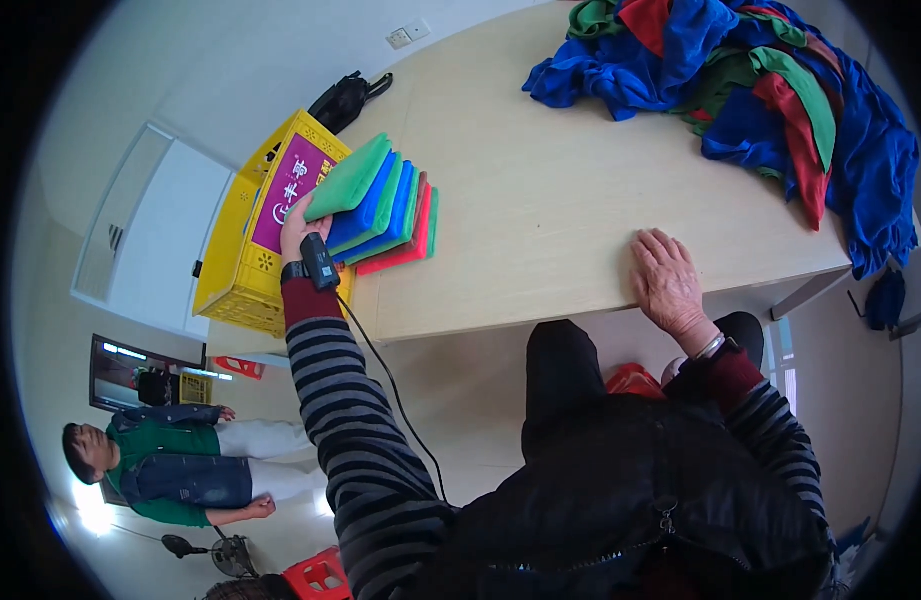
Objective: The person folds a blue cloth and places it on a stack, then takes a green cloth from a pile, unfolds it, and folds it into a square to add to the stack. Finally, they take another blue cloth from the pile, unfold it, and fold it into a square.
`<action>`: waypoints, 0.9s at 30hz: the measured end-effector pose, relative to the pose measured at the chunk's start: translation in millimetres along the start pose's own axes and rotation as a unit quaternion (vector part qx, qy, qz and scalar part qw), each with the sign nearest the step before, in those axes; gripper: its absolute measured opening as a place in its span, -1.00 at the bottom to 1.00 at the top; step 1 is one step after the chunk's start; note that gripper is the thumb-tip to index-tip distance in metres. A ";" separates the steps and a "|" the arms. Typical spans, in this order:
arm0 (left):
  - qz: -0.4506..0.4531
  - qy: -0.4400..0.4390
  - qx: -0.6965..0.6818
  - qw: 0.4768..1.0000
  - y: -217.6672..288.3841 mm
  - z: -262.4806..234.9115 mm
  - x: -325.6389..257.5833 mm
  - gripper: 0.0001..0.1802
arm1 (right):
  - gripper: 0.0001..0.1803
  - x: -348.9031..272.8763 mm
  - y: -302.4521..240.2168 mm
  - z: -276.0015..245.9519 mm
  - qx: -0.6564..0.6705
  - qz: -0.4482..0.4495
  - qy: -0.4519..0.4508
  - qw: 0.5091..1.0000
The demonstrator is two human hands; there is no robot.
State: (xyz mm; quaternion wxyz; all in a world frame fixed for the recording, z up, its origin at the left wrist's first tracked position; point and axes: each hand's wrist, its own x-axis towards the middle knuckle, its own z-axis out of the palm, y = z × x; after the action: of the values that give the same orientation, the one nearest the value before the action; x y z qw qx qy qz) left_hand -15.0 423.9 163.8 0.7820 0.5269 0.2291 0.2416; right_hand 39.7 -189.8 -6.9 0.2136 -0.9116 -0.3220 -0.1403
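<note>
Folded cloth stack [385, 215]: green, blue and red pieces, fanned, at the table's left edge, about 9 o'clock from the table's centre.
Top piece: green folded cloth [349, 178], long axis running from 7 o'clock to 1 o'clock, lower end tilted toward the crate.
Left hand [302, 232]: fingers closed on the lower corner of the green folded cloth; a black device is strapped at the wrist, its cable trailing down the striped sleeve.
Right hand [665, 275]: flat, fingers spread wide, palm down on the table near its front edge, holding nothing; well apart from the stack, at 3 o'clock from it.
Yellow crate [242, 262]: just beside the stack at its 9 o'clock, off the table's left edge; a purple panel lies across its top, contents below cannot be told.
Loose pile [750, 85]: unfolded blue, green and red cloths heaped at the table's far right, 1 o'clock from the right hand.
Table [540, 200]: pale wood-tone top.
Black bag [345, 100]: beyond the crate at 12 o'clock.
Room: light floor, white panel at left; another person [170, 465] in a green top stands at 7 o'clock, near a red stool [318, 575].
</note>
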 end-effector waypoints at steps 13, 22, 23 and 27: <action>0.461 0.291 0.606 0.580 -1.3 42.4 -64.8 -0.33 | -0.52 -2.0 2.9 0.6 0.061 -0.021 0.027 0.998; 0.466 -0.120 0.519 0.707 -148.3 285.2 -67.7 -0.87 | -0.48 -11.4 81.2 -26.5 0.046 0.069 0.052 0.995; 0.490 -0.146 0.522 0.683 -167.5 310.1 -64.2 -0.90 | -0.48 -11.9 91.4 -34.1 0.032 0.087 0.058 0.994; 0.487 -0.234 0.502 0.676 -227.6 405.3 -33.6 -0.90 | -0.46 -13.5 90.7 -39.4 0.021 0.112 0.064 0.991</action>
State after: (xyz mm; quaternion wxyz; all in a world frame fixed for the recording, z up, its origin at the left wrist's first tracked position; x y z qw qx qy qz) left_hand 238.3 39.3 92.2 0.1999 0.9164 -0.1632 0.3061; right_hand 83.5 -279.4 -5.2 0.2673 -0.9265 -0.2063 -0.1662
